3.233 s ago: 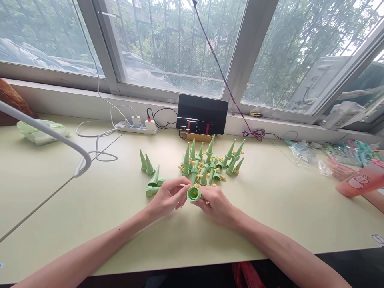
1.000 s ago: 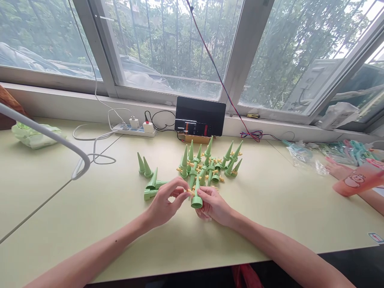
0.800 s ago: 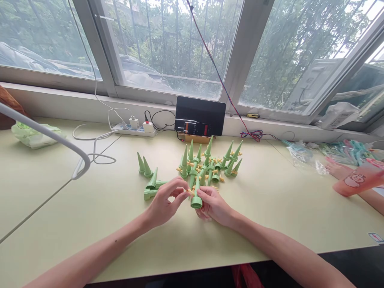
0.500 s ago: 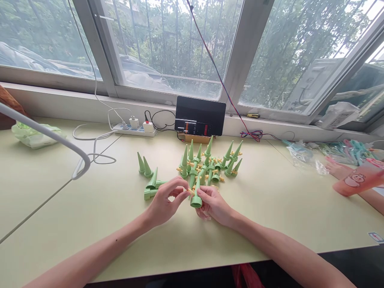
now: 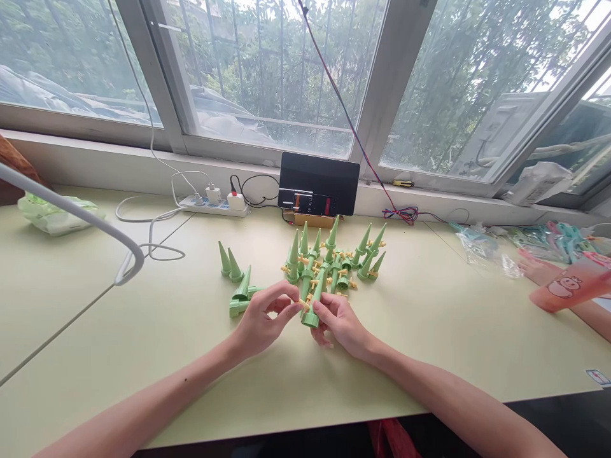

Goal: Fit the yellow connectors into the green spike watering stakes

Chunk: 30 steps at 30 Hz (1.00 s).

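My right hand (image 5: 340, 320) is closed around the side of a green plastic watering spike (image 5: 312, 310), whose wide collar points toward me and whose tip leans away. Between thumb and forefinger, my left hand (image 5: 270, 316) pinches a small yellow valve (image 5: 303, 305) against the spike's side. Whether the valve is seated in the spike I cannot tell. Just beyond my hands stands a cluster of green spikes (image 5: 333, 238), many with yellow valves in them. Left of my left hand, several spikes without visible yellow valves (image 5: 242, 287) stand or lie on the table.
A black tablet (image 5: 319, 181) leans at the window behind the cluster. A power strip (image 5: 210, 207) with white cables lies back left. A grey curved bar (image 5: 95, 219) crosses the left foreground. At right, another person's arm (image 5: 589, 318) is beside a pink cup (image 5: 568, 286) and plastic bags (image 5: 491, 248).
The held spike has tilted slightly, its collar shifting a little left and up. My left hand keeps its pinch on the yellow valve, nearly still.
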Motion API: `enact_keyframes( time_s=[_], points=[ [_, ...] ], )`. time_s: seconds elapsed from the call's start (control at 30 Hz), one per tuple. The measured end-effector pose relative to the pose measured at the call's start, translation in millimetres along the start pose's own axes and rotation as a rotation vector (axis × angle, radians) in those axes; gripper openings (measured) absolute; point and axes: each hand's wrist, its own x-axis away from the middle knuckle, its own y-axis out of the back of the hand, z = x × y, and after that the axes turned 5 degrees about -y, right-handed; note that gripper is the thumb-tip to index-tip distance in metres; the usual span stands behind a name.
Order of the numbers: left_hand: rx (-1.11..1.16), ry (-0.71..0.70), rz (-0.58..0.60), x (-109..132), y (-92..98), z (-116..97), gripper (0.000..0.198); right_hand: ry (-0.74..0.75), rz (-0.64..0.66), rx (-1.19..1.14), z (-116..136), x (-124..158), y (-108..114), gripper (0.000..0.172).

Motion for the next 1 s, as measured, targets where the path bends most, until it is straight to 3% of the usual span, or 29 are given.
enact_keyframes(
  time_s=[0.6, 1.0],
  points=[
    [0.029, 0.011, -0.025, -0.5, 0.3, -0.4, 0.013, 0.105, -0.058, 0.113, -4.7, 1.4, 0.3, 0.039],
    [0.068, 0.094, -0.015, 2.0, -0.1, 0.8, 0.017, 0.189, -0.149, 0.233, -8.6, 1.3, 2.1, 0.033]
  ],
)
